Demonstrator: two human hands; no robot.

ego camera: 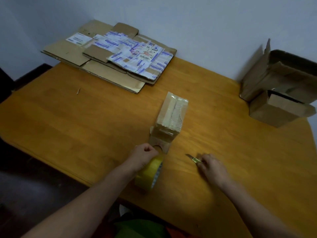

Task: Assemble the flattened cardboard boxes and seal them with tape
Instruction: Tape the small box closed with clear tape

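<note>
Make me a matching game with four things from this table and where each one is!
Things:
1. tape roll
2. utility knife
3. flattened cardboard boxes
4. open boxes

Places:
A. far left of the table, by the wall
B. held in the right hand
C. right edge of the table
D. held by the left hand

Pairs: 1-D, 2-B, 3-A, 4-C

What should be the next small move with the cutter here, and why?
Probably bring the cutter in the right hand across to the tape between the small box and the tape roll and cut it: the left hand holds the roll at the box's near end, and the box's top looks taped.
</note>
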